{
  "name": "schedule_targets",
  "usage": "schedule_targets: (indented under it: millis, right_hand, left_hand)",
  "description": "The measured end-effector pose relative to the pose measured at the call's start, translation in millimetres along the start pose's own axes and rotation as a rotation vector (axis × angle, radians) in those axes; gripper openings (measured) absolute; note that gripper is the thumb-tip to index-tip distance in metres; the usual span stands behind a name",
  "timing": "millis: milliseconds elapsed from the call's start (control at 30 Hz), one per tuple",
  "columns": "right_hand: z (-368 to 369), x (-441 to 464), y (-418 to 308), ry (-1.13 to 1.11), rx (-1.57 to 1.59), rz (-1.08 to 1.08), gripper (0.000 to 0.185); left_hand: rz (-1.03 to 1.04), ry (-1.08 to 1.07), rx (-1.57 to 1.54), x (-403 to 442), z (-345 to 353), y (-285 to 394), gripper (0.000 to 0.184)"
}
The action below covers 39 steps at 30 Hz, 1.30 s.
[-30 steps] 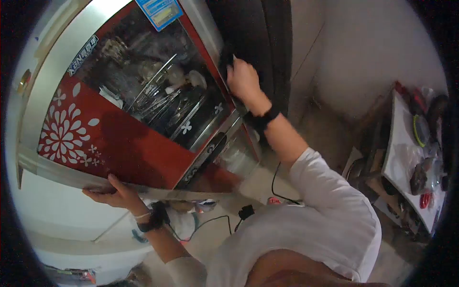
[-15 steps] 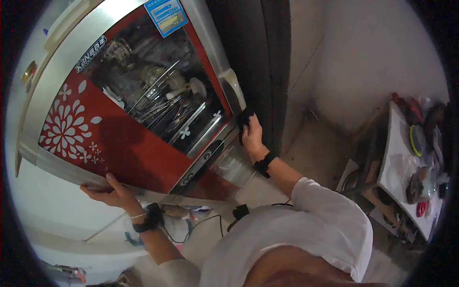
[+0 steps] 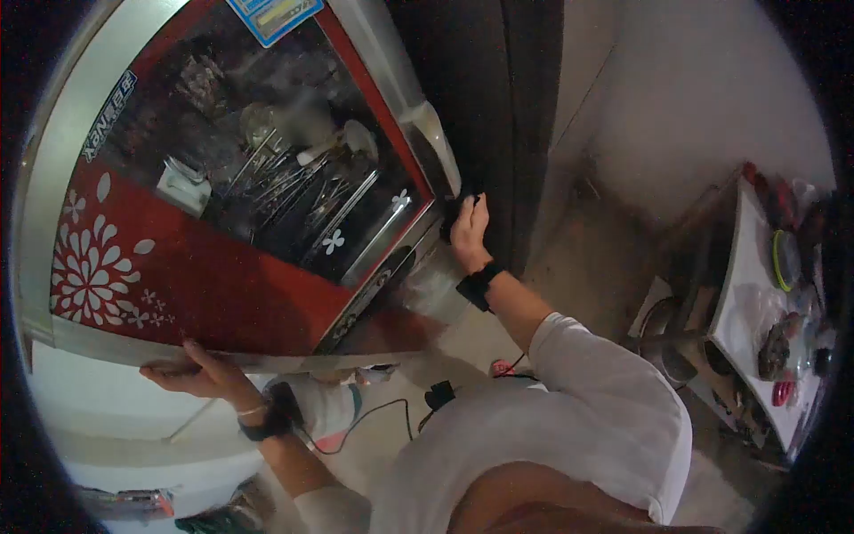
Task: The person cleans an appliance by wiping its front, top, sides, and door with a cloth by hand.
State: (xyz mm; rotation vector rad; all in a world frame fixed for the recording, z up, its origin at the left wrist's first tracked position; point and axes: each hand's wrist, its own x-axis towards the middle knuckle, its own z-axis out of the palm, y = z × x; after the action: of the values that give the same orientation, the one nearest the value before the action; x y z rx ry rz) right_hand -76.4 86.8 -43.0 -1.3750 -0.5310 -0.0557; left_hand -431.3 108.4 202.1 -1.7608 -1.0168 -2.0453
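A tall cabinet with a red glass door (image 3: 240,276), printed with white flowers, leans across the left of the view. Behind its dark window lie several metal utensils (image 3: 294,182) and a white item (image 3: 184,185). At the door's lower-left edge is my left hand (image 3: 203,376), thumb against the front and fingers stretched along the side. My right hand (image 3: 470,233) is closed around a dark, cloth-like thing (image 3: 451,218), mostly hidden, at the cabinet's right side just below the silver handle (image 3: 436,147). Black bands circle both wrists.
A dark panel (image 3: 480,98) stands right beside the cabinet. On the right, a white-topped table (image 3: 734,294) carries bags and small items. A black cable (image 3: 391,405) runs over the floor near my body. Pale wall (image 3: 703,98) fills the upper right.
The cabinet's left part has shifted left and downward in view, and its white inner item shows more fully. My right hand has moved slightly upward along the side; my left hand stays at the edge.
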Motion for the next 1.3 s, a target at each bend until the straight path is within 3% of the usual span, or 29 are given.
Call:
schedule_targets:
  millis: [33, 133, 167, 300, 433, 500, 600, 800, 867, 933, 1000, 1067, 1233, 1300]
  right_hand:
    - [0.1, -6.3, 2.2, 0.05, -0.026, 0.176, 0.038]
    - [2.8, -19.3, -8.8, 0.186, 0.036, 0.345, 0.045]
    - [9.7, -15.0, -7.0, 0.199, 0.118, 0.562, 0.052]
    - [12.8, -14.6, -15.9, 0.205, 0.233, 0.709, 0.055]
    - [19.1, -28.0, -10.7, 0.295, 0.259, 0.696, 0.054]
    - [26.9, -42.8, 24.3, 0.223, 0.283, 0.434, 0.049]
    - [10.0, -45.9, -33.2, 0.123, 0.255, 0.407, 0.05]
    - [29.7, -86.6, -34.8, 0.096, 0.225, 0.22, 0.059]
    - [19.1, -102.0, -59.2, -0.063, 0.381, 0.438, 0.063]
    - [14.4, -114.5, -74.7, -0.35, -0.183, 0.109, 0.067]
    - [23.9, -110.3, -57.2, -0.273, -0.173, 0.019, 0.067]
    - [29.2, -80.1, -43.9, -0.109, 0.098, 0.059, 0.062]
    - [23.8, -57.1, -51.6, -0.139, -0.156, 0.013, 0.057]
    - [40.2, -79.7, -37.9, -0.028, 0.307, 0.066, 0.06]
  left_hand:
    - [-0.022, -0.009, 0.044, 0.4, -0.9, 2.9, 0.079]
    - [-0.043, -0.017, 0.08, 1.0, -2.0, 1.6, 0.079]
    - [-0.044, -0.006, 0.068, 1.4, -0.5, 0.4, 0.079]
    - [-0.081, -0.018, -0.018, 0.8, 0.0, 6.4, 0.079]
    - [-0.051, -0.014, 0.117, 2.4, -0.9, 13.7, 0.08]
    - [-0.046, -0.016, 0.13, 1.9, 0.2, 18.0, 0.081]
    - [-0.072, -0.039, 0.105, 0.6, 1.2, 23.5, 0.076]
    - [-0.012, -0.008, 0.144, 1.4, 1.6, 8.4, 0.082]
    - [-0.036, -0.019, 0.083, 1.5, 0.8, 8.7, 0.081]
    - [-0.041, -0.018, 0.079, 1.3, 0.2, 7.2, 0.081]
    - [-0.045, -0.01, 0.079, 2.9, -0.4, 6.1, 0.08]
    - [-0.049, -0.027, 0.037, 0.1, -1.5, 6.4, 0.08]
    - [-0.033, -0.031, 0.097, 1.8, -0.8, 14.3, 0.082]
    - [-0.035, -0.025, 0.123, 1.8, -1.4, 13.5, 0.082]
